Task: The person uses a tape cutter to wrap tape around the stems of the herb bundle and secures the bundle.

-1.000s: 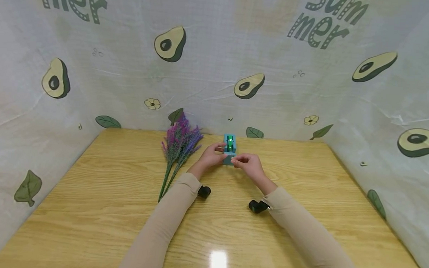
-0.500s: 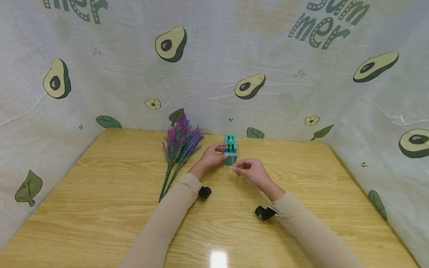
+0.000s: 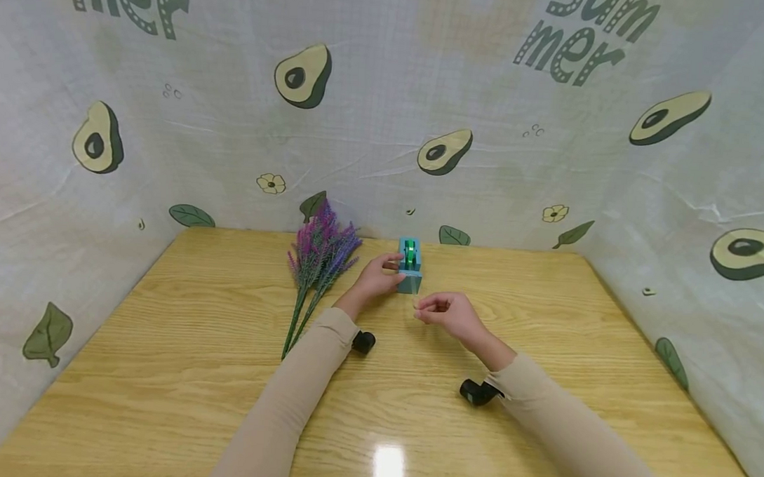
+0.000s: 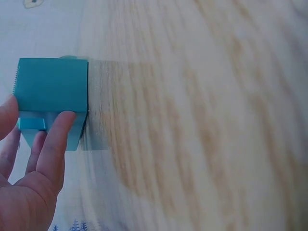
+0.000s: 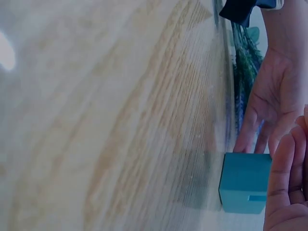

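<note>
Teal plastic, upright near the table's [image 3: 227, 317] far edge: that's the dispenser [image 3: 409, 282], a green roll [image 3: 409, 253] seated in its top. From where I stand, the left hand [image 3: 376, 278] seems to brace it against a pull, its thumb by the toothed edge and slightly bent, parted fingers against the left side in a loose hold. The right hand [image 3: 451, 316] has thumb and forefinger closed in a pinch on a thin strip of tape [image 3: 414, 297], held out in front, presumably so the tape runs taut. The dispenser sits immediately right of the left fingers, and beyond the right fingertips, apart from them, with the tape bridging that gap.
</note>
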The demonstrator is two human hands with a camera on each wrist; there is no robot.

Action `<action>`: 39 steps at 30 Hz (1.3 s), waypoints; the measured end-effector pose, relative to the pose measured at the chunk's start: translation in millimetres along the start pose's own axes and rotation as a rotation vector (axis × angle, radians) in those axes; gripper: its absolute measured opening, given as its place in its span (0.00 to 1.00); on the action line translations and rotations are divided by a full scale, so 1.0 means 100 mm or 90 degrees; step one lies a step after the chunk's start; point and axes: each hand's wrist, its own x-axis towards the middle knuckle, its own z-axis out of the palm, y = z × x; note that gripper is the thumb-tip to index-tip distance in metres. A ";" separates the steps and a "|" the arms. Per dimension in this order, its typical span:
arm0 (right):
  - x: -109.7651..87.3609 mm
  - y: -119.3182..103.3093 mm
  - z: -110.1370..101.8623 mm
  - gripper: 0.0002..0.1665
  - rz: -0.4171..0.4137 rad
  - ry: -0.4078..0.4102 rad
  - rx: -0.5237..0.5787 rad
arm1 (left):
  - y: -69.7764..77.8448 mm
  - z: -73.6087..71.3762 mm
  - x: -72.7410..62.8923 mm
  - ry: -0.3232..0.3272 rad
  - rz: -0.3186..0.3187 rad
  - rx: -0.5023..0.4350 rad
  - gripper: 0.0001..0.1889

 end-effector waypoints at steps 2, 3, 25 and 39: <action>-0.03 -0.01 0.00 0.15 0.001 -0.004 0.000 | 0.00 0.00 0.00 0.000 -0.001 -0.001 0.25; -0.05 -0.01 0.01 0.15 0.001 -0.005 0.002 | 0.00 0.00 0.00 0.000 -0.001 0.000 0.25; -0.36 -0.02 0.05 0.10 -0.044 -0.077 0.021 | -0.01 0.00 0.01 -0.004 -0.005 0.004 0.26; -0.59 -0.06 0.10 0.07 -0.095 -0.125 0.007 | 0.00 0.00 0.01 -0.002 -0.008 0.002 0.25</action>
